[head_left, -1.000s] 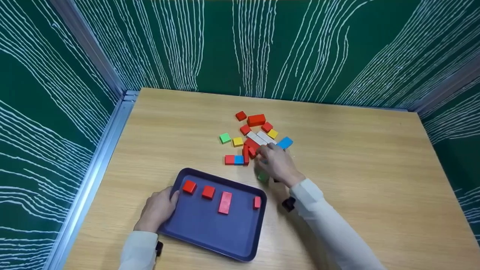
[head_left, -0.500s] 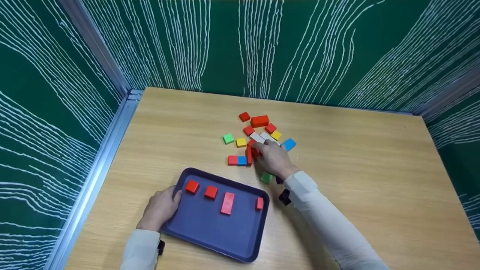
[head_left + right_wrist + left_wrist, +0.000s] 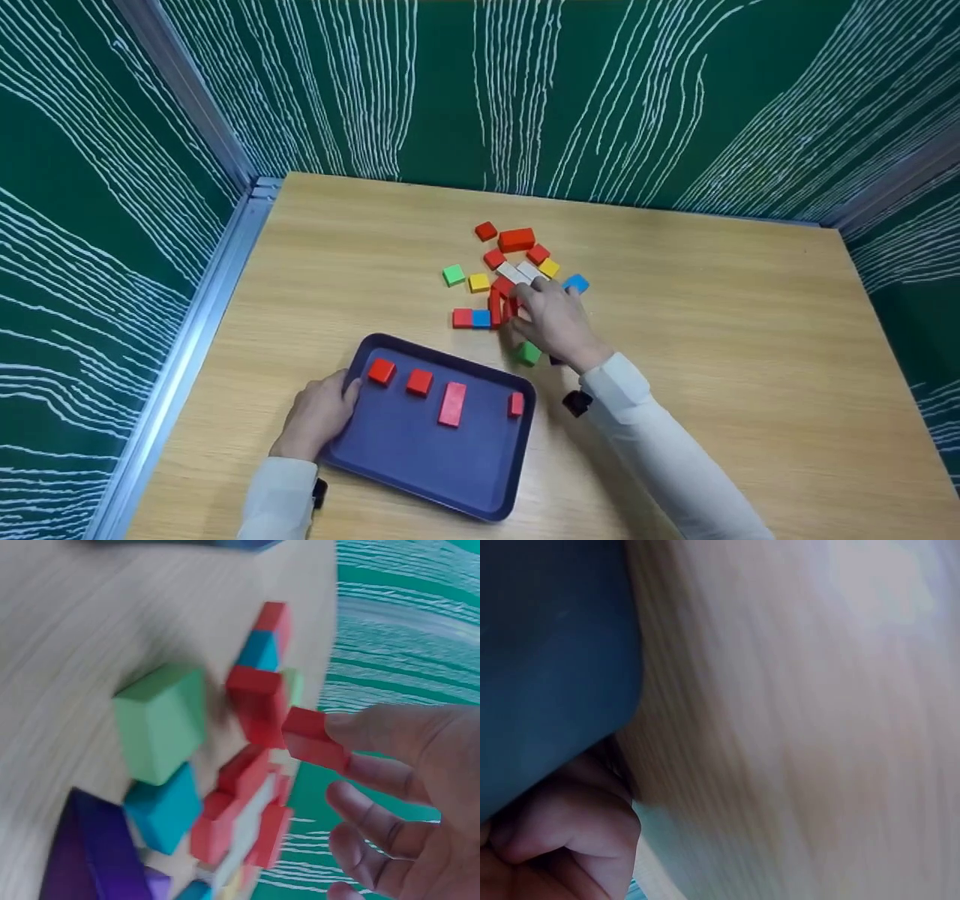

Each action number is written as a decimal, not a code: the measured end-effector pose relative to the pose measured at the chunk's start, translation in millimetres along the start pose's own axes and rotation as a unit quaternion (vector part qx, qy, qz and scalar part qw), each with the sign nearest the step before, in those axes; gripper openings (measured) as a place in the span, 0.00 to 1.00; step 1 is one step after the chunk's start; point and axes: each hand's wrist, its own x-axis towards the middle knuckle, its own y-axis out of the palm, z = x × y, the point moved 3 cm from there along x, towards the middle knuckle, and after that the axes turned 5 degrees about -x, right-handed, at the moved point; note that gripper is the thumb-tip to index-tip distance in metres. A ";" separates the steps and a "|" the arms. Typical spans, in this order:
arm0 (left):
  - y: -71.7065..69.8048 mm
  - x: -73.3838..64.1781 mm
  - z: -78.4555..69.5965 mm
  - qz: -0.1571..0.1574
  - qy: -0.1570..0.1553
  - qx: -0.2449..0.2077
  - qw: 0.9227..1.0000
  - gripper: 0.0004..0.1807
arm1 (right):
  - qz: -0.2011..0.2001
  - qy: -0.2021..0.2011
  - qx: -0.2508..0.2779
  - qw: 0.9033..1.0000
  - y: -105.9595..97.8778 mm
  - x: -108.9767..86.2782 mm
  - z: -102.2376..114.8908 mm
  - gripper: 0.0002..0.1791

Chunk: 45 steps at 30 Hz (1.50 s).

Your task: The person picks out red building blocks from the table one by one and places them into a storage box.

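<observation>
My left hand (image 3: 317, 416) grips the left rim of a dark blue tray (image 3: 420, 472), thumb over the edge. In the left wrist view its curled fingers (image 3: 585, 825) lie under the tray's side. Several red blocks sit spread along the tray's upper part, among them a longer rectangular one (image 3: 451, 405). Over the near right of a loose block pile, my right hand (image 3: 559, 324) pinches a small red block (image 3: 315, 739) between thumb and fingertips. In the head view this block is mostly covered by the fingers. A green block (image 3: 529, 353) lies just below that hand.
Around the pile lie white blocks (image 3: 514, 272), yellow blocks (image 3: 478, 283), a light green block (image 3: 453, 275), a blue block (image 3: 576, 283) and a big red block (image 3: 517, 240). A purple block (image 3: 94, 847) stands beneath the right wrist. Green walls with white lines enclose the wooden table (image 3: 712, 315).
The right hand moved in over the red blocks, then drew back slightly to the right, with a red block between its fingertips. The left hand and tray stay about where they were.
</observation>
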 end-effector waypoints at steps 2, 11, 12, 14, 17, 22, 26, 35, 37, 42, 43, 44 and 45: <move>-0.5 0.1 0.0 0.002 -0.003 0.000 1.000 0.17 | -0.009 -0.008 0.002 1.000 -3.9 -5.7 5.8 0.20; -0.4 0.1 1.2 0.012 -0.012 -0.004 1.000 0.18 | -0.045 -0.057 -0.002 0.997 -8.5 -34.6 33.6 0.18; -0.5 0.0 1.5 0.013 -0.014 -0.005 1.000 0.18 | -0.043 -0.061 -0.001 0.997 -7.8 -38.0 36.8 0.18; -0.8 -0.2 1.6 0.012 -0.015 -0.003 1.000 0.19 | -0.034 -0.066 0.009 0.997 -5.7 -44.6 42.8 0.18; -1.3 -0.2 1.7 0.009 -0.010 0.000 1.000 0.19 | -0.018 -0.072 0.016 0.997 -0.6 -52.9 49.6 0.18; -1.9 -0.6 0.9 0.002 0.000 -0.002 1.000 0.19 | -0.010 -0.083 0.022 0.996 9.3 -62.5 55.6 0.19; -1.0 -0.3 1.5 0.003 0.002 -0.003 1.000 0.19 | -0.017 -0.094 0.020 0.995 17.2 -68.2 58.4 0.17; -2.0 -0.4 1.3 0.003 0.002 -0.005 1.000 0.20 | 0.000 -0.090 0.017 0.996 32.8 -76.2 62.7 0.19; -1.7 -0.3 1.6 0.003 0.002 -0.005 1.000 0.19 | 0.005 -0.086 0.014 0.996 34.7 -76.8 63.0 0.19; -1.5 -0.4 1.4 0.004 0.000 -0.004 1.000 0.19 | -0.001 -0.088 0.008 0.996 37.7 -78.1 62.7 0.18; -1.4 -0.5 1.3 0.005 -0.001 -0.004 1.000 0.19 | -0.004 -0.089 0.008 0.996 38.0 -78.4 62.6 0.18; -1.4 -0.5 1.2 0.005 -0.001 -0.004 1.000 0.19 | -0.007 -0.090 0.010 0.996 38.5 -78.6 62.3 0.18; -1.5 -0.6 1.0 0.005 -0.001 -0.004 1.000 0.19 | -0.010 -0.091 0.011 0.996 38.8 -78.8 62.1 0.18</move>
